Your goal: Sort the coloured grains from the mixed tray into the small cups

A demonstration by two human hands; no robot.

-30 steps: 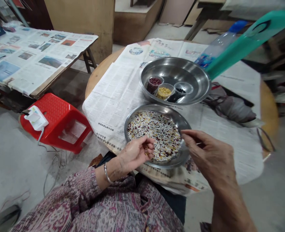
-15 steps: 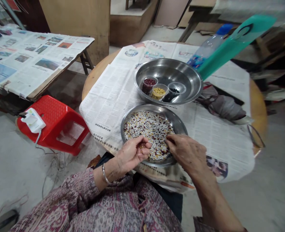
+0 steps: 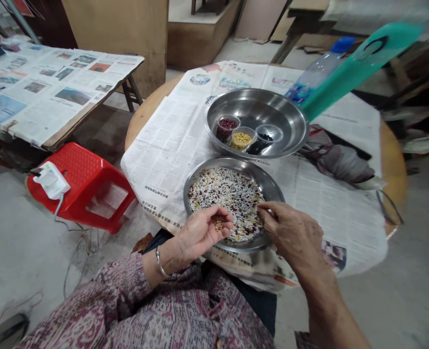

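Note:
My left hand [image 3: 204, 231], palm up with curled fingers, cups a few yellow beans [image 3: 219, 226] above the near rim of a metal basin [image 3: 277, 191]. A layer of white grains mixed with dark red, yellow and black beans [image 3: 226, 194] covers the basin's bottom. Over its right side, my right hand [image 3: 294, 233] has thumb and fingers pinched together; what lies between the fingertips is hidden. Behind it, a larger metal basin [image 3: 272, 104] holds clear cups of red beans [image 3: 228, 124], yellow beans [image 3: 241, 140] and black beans [image 3: 263, 140].
Newspaper [image 3: 163, 140] covers the round table. At its right are a plastic bottle [image 3: 321, 68], a long green object [image 3: 363, 72] and a crumpled grey bundle [image 3: 338, 157]. A red stool [image 3: 79, 179] bearing a white power adapter [image 3: 52, 180] stands left, near a second newspaper-covered table [image 3: 65, 92].
My right hand has shifted slightly right, towards the basin's edge. The left hand has turned and its fingers have loosened a little, showing more of the yellow beans. The view has shifted slightly.

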